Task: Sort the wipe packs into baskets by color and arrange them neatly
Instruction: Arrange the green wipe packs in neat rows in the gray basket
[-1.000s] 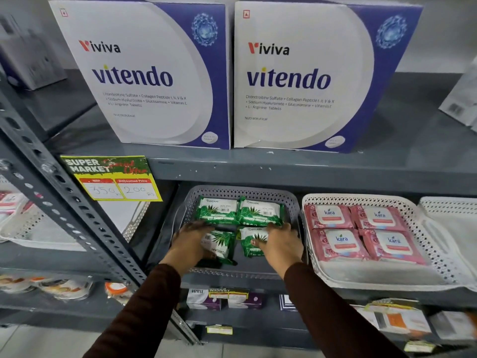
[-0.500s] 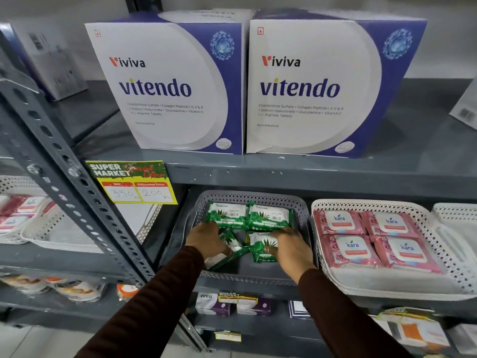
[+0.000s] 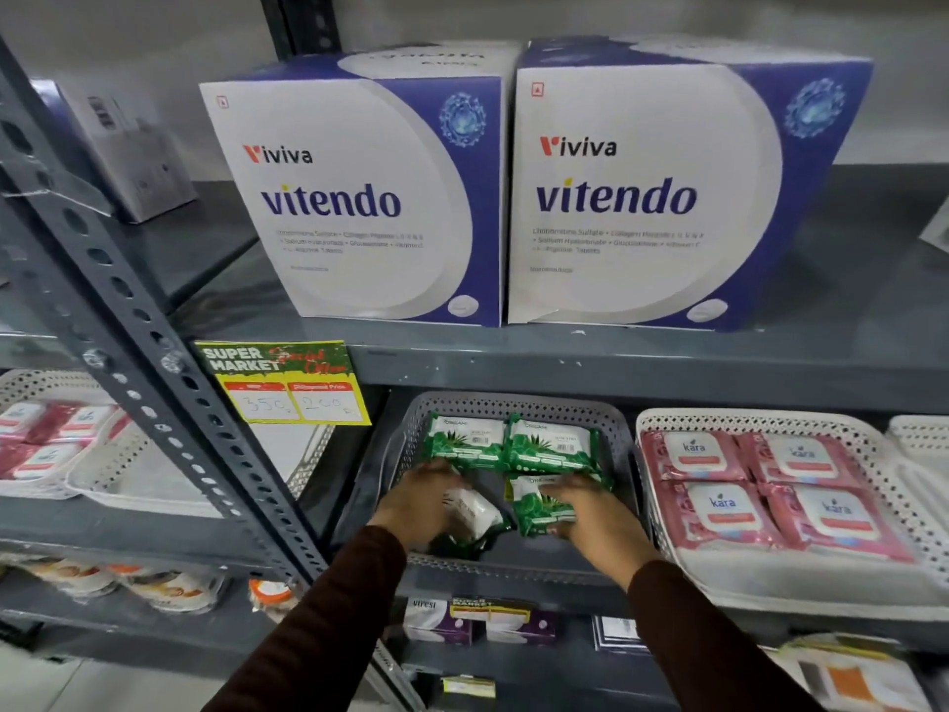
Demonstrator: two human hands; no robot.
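Note:
A grey perforated basket (image 3: 518, 405) on the middle shelf holds green wipe packs. Two of them (image 3: 511, 444) lie side by side at its back. My left hand (image 3: 418, 506) grips a tilted green and white pack (image 3: 475, 513) at the basket's front left. My right hand (image 3: 595, 521) holds another green pack (image 3: 539, 506) at the front right. To the right, a white perforated basket (image 3: 760, 418) holds pink wipe packs (image 3: 770, 485) laid in two rows.
Two large Vitendo boxes (image 3: 513, 197) stand on the shelf above. A slanted metal upright (image 3: 128, 321) crosses at left, beside a yellow price tag (image 3: 282, 382). Further left, another white basket (image 3: 102, 485) holds pink packs. Small boxes (image 3: 477, 621) sit on the shelf below.
The view has shifted, so the shelf sits further right and lower. My left hand has tilted its green pack up; my right hand has closed over the front right pack.

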